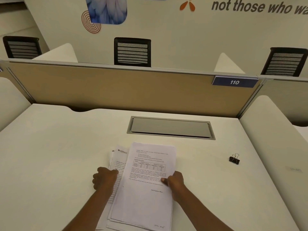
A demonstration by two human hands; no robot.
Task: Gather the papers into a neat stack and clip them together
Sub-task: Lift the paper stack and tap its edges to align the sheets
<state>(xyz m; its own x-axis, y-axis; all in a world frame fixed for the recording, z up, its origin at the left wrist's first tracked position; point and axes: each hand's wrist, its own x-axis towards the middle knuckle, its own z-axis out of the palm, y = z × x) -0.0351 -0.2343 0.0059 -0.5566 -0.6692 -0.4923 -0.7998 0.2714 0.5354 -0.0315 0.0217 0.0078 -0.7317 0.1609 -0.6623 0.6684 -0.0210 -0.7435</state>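
Now my left hand (105, 178) and right hand (175, 180) close their fingers on opposite edges of the fanned papers (145, 185) lying on the surface (50, 155), squaring them before the binder clip (234, 159), untouched well apart to the right.

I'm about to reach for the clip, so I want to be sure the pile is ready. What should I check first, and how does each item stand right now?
1. Sheets squared up: not ok. The papers are fanned, with lower sheets sticking out on the left.
2. Both sides held: ok. The left hand and right hand grip opposite edges.
3. Binder clip in reach: ok. It lies alone on the desk, right of the pile.
4. Path to the clip: ok. Bare desk lies between.
5. Clip wide enough for the pile: cannot tell.
6. Near edge of the pile aligned: cannot tell. It runs out of frame.
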